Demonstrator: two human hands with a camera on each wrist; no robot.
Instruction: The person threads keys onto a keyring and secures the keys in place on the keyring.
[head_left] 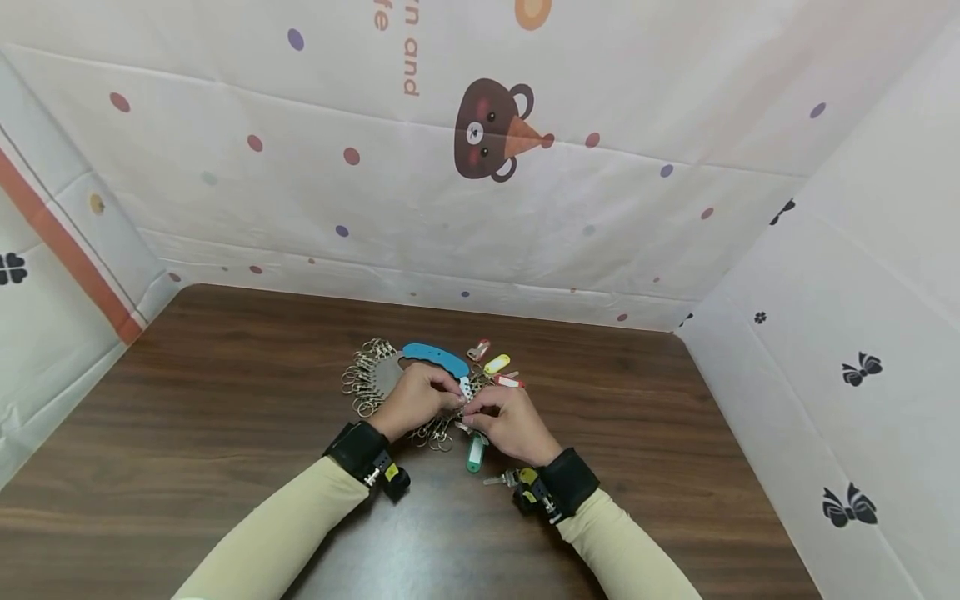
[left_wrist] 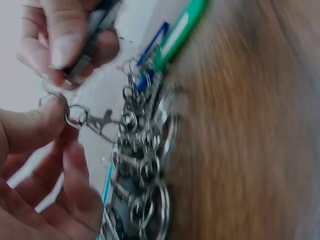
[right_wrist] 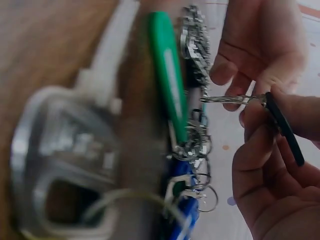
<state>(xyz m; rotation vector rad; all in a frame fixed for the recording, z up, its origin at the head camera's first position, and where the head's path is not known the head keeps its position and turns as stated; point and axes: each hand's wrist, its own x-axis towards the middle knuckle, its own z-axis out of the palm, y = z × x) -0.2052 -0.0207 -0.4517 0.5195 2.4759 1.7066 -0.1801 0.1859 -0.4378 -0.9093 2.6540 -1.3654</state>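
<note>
A large key ring with a blue handle [head_left: 435, 358] lies on the table, many metal clasps [head_left: 362, 375] around its grey plate. My left hand [head_left: 418, 402] pinches a small split ring [left_wrist: 65, 107], which is joined to a lobster clasp [left_wrist: 102, 122] on the key ring. Close beside it, my right hand [head_left: 516, 423] pinches a thin dark flat piece [right_wrist: 284, 127] by its edge; its kind is unclear. Both sets of fingertips nearly meet. A green key tag [head_left: 476, 453] lies below the hands. Near my right wrist is a loose key [head_left: 495, 480], large and blurred in the right wrist view.
Beyond the right hand lie a yellow tag [head_left: 497, 364], a red and white tag [head_left: 509, 382] and a red-tagged key [head_left: 478, 350]. Blue tags [right_wrist: 185, 220] hang near the clasps. The brown wooden table [head_left: 225, 400] meets printed white sheets [head_left: 405, 192] at its back and sides.
</note>
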